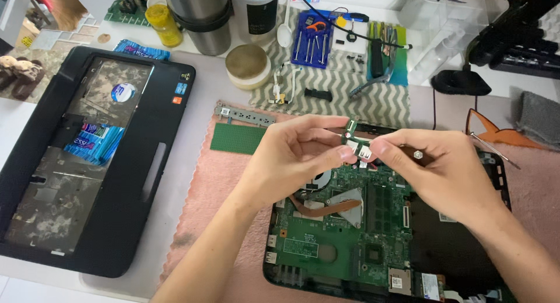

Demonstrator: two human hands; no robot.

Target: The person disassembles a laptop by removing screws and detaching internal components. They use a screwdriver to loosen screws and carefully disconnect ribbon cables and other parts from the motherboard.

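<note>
Holding a small green daughterboard (353,140) between them, both hands hover above the opened laptop base (501,180), which keeps the part up in the light where the head camera looks straight at it. The left hand (291,157) pinches the little board from its left side, thumb and forefinger closed on its edge; the right hand (434,169) meets it from the right, fingertips closed against the end with the pale connector, so the piece is steadied at both ends and free of the parts below. Directly beneath lies the green mainboard (338,239) with its copper heat pipe (324,206), still seated in the base. That base rests on a pink towel (216,180), probably to cushion it and stop it sliding. To the left, well apart, the removed black palm-rest cover (169,163) lies inside-up on the white table. A loose green board (236,138) sits on the towel near the left wrist. Behind, on a zigzag cloth (373,101), a blue screwdriver set (312,40) and small loose parts stay within reach yet clear of the work
</note>
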